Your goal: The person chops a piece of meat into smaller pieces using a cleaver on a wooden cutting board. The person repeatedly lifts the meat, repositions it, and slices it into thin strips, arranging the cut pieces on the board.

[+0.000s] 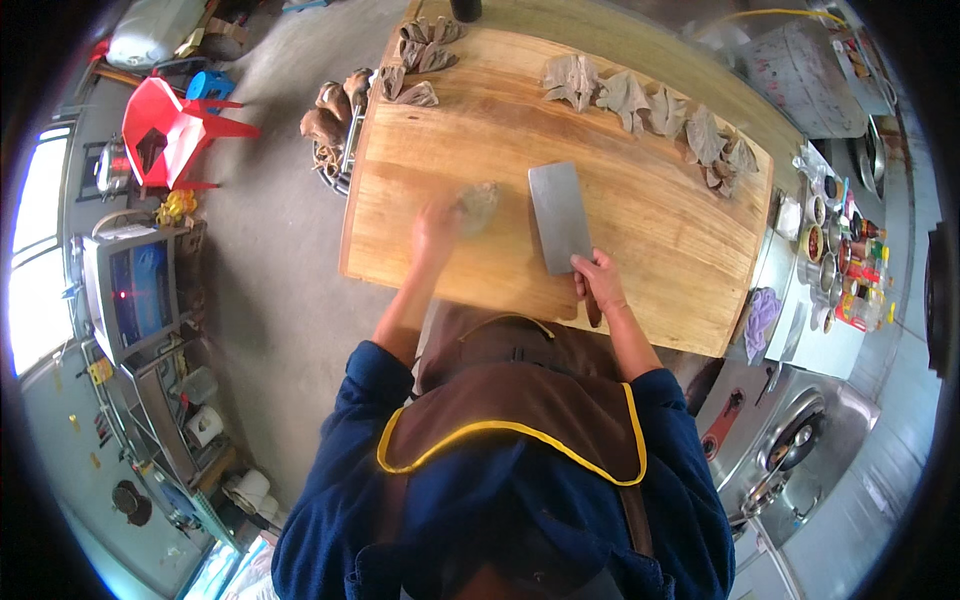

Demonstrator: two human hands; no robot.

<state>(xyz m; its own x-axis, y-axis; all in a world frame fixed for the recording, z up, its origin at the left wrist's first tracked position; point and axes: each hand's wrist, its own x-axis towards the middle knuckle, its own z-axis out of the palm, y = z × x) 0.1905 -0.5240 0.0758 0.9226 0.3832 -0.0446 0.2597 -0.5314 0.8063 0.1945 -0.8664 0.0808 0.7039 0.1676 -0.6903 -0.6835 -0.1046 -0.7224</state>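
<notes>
A wooden board (480,120) lies before me. My right hand (600,277) grips the handle of a Chinese cleaver (561,217), its broad blade pointing away from me over the board. To the left, my left hand (436,229) is blurred; its fingers are at the edge of a thin greyish piece (478,208), also blurred, and seem to pinch it. Flattened grey-brown pieces (622,97), perhaps mushroom or meat, lie in a curved row along the far right of the board. Folded brown pieces (427,56) sit at its far left corner.
A wire basket (341,169) of brown lumps (326,124) stands off the board's left edge. Seasoning bowls and bottles (840,255) crowd the counter at right, near a purple cloth (763,319). A wok burner (799,442) is lower right. A red chair (169,135) stands at left.
</notes>
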